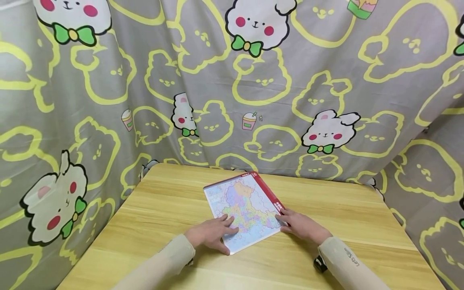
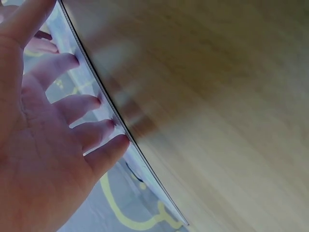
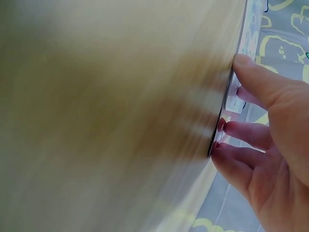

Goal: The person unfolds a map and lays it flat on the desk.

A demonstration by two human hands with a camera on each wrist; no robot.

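Observation:
A thin map board (image 1: 246,209), printed with a colourful map and a red border, lies at an angle on the table. My left hand (image 1: 210,233) rests on its lower left part, fingers spread and the thumb by the bottom corner. At the lower right edge, my right hand (image 1: 304,226) touches the board with fingertips near the red strip and thumb by the corner. In the left wrist view the left fingertips (image 2: 123,141) meet the board's surface (image 2: 149,179). The right wrist view has the right thumb (image 3: 244,62) and fingertips against the board's edge.
The wooden table (image 1: 152,209) extends around the board on all sides. Grey curtains (image 1: 264,133) with yellow outlines and cartoon animals hang behind it and at both sides. A small black device (image 1: 320,264) sits under the right sleeve.

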